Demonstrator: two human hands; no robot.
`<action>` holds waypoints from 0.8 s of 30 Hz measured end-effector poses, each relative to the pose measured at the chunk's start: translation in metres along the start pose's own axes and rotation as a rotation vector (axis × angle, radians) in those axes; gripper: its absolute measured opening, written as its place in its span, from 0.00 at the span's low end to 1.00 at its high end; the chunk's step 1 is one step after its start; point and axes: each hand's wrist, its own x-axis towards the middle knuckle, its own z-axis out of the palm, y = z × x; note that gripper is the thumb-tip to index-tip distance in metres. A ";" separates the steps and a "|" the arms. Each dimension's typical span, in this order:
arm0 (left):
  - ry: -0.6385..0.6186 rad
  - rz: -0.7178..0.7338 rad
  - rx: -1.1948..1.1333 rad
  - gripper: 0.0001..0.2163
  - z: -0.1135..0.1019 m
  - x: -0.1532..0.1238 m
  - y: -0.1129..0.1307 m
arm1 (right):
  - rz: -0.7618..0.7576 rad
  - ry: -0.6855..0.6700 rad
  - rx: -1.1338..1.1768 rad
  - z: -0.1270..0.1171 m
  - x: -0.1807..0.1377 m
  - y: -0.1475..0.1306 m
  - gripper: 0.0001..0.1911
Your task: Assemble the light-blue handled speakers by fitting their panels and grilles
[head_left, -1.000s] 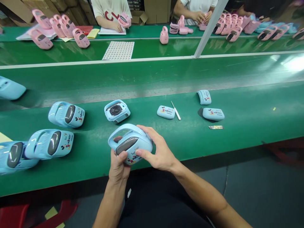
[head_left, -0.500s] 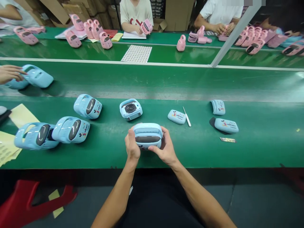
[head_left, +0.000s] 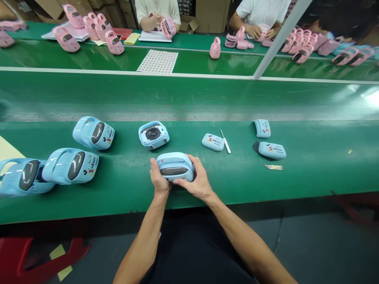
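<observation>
Both my hands hold a light-blue portable speaker (head_left: 175, 165) with a carrying handle and a dark oval panel, close to the bench's front edge. My left hand (head_left: 160, 177) wraps its left end, and my right hand (head_left: 199, 180) grips the right end with the thumb across the front. Just beyond lies a light-blue speaker housing (head_left: 153, 135) with its round driver showing. To the right are a Mickey-printed cover (head_left: 212, 142) and a white-handled pointed tool (head_left: 226, 142) beside it. The underside of the held speaker is hidden.
Several blue speakers (head_left: 71, 165) stand at the left. Further right lie a curved printed cover (head_left: 263, 128), another printed piece (head_left: 272, 150) and a small strip (head_left: 274, 167). Across the divider, people handle pink speakers (head_left: 167, 27) near a sticker sheet (head_left: 158, 61).
My view has shifted, so the bench items appear further left. The held speaker is tilted slightly, still in both hands. Another person's hand and the blue speakers beside it at far left are out of view.
</observation>
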 end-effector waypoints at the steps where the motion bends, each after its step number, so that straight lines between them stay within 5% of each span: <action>1: -0.006 -0.028 -0.017 0.29 0.001 0.000 0.000 | 0.008 -0.003 -0.018 -0.002 0.002 -0.002 0.44; 5: -0.246 -0.044 0.059 0.33 -0.010 0.005 0.010 | -0.026 -0.055 -0.115 -0.020 0.010 -0.014 0.44; 10: -0.656 0.338 0.525 0.47 -0.029 0.012 0.037 | -0.217 -0.222 -0.300 -0.050 0.022 -0.032 0.42; 13: -0.692 0.374 0.738 0.40 -0.023 0.009 0.045 | -0.223 -0.296 -0.311 -0.062 0.028 -0.031 0.41; 18: -0.547 0.465 0.879 0.35 0.008 -0.010 0.036 | -0.142 -0.366 -0.003 -0.074 0.038 -0.004 0.36; 20: -0.520 0.602 0.881 0.34 0.020 -0.017 0.028 | -0.080 -0.230 0.132 -0.073 0.040 0.011 0.32; 24: -0.568 0.782 0.792 0.36 0.036 -0.022 0.007 | 0.035 0.250 0.154 -0.060 0.041 0.040 0.37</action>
